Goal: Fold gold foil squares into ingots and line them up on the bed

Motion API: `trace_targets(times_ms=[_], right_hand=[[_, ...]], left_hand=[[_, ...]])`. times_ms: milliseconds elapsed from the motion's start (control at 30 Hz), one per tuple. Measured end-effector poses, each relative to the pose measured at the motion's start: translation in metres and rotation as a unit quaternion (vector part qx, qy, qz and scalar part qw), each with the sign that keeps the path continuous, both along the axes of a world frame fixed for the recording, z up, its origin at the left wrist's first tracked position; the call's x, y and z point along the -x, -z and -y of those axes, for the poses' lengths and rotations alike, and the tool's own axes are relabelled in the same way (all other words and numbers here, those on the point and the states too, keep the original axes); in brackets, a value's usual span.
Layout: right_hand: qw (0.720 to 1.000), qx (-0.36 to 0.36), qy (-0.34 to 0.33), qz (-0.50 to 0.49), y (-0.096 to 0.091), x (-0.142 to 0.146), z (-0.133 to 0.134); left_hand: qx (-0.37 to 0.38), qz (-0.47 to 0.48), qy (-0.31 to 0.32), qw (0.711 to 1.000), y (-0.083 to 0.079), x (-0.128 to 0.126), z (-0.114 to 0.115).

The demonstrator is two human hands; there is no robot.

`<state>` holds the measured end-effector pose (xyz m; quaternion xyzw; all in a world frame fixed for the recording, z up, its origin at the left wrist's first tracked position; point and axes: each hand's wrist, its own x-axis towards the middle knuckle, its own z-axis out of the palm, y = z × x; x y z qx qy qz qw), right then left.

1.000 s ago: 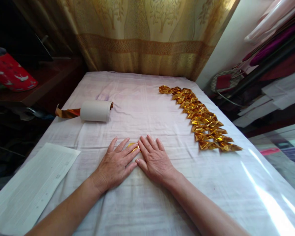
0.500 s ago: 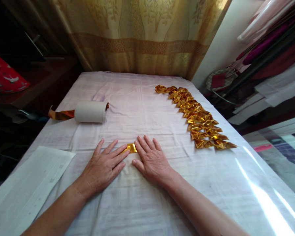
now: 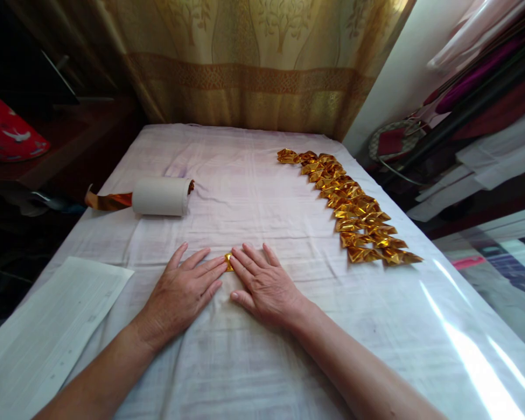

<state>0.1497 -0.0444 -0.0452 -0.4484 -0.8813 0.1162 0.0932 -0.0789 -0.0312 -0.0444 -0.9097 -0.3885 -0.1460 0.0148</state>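
Note:
A small strip of shiny gold foil paper (image 3: 229,262) lies on the cloth-covered table (image 3: 245,361), mostly hidden under my fingers. My left hand (image 3: 181,289) rests flat with its fingers spread, the fingertips on the strip's left end. From the other side my right hand (image 3: 265,283) lies flat over the strip's right part, thumb held apart. Only a short bit of gold shows between the two hands. To the right, several folded gold foil pieces (image 3: 354,207) stand in overlapping rows that run from the back toward the front.
A white roll (image 3: 160,196) lies at the back left, with a gold foil ribbon (image 3: 109,201) trailing from it. A pale printed sheet (image 3: 56,326) is at the front left. Behind the table hangs a patterned curtain (image 3: 254,76). Clothes (image 3: 499,140) hang at the right.
My right hand has slid a little to the left over the foil strip, so less gold shows between the hands. My left hand stays almost in place.

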Motion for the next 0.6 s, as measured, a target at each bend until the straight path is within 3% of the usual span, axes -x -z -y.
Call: trace_targets(times_ms=[233,400,600], right_hand=[[0.997,0.012,0.072,0.018,-0.002,-0.011,0.004],[0.997,0.005,0.076,0.006,-0.002,-0.014,0.002],[0.996,-0.035,0.070,-0.032,0.000,-0.014,-0.002]], left_hand=[[-0.007,0.012,-0.013,1.000,0.000,0.001,-0.004],[-0.034,0.038,-0.023,0.998,-0.002,-0.003,-0.010],[-0.090,0.049,0.018,0.995,-0.002,-0.006,-0.014]])
